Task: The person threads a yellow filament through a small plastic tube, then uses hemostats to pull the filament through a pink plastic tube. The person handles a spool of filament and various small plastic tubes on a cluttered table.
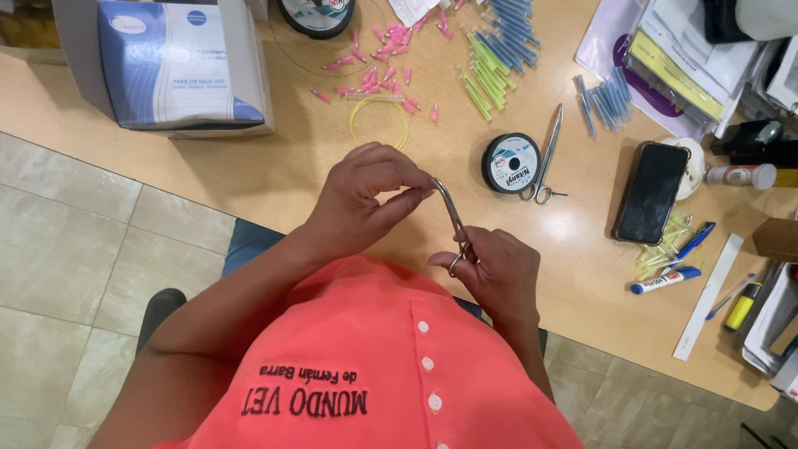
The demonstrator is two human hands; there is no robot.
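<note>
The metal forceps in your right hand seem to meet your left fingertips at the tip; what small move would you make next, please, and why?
Probably a slight closing of the forceps. The right hand has its fingers in the ring handles, the tip reaches the pinched fingertips of the left hand, and whatever is pinched there is too fine to make out.

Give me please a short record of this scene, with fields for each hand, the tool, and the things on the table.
left hand: left hand raised over the table edge, fingertips pinched at the tip of the metal forceps
right hand: right hand holds the forceps by the ring handles
forceps: tilted, tip toward the left hand
surface: wooden table
near the hands: black thread spool, second pair of scissors-like forceps, yellow loop of line
farther: pink caps, green and blue tubes, dark phone, white and blue box
</note>
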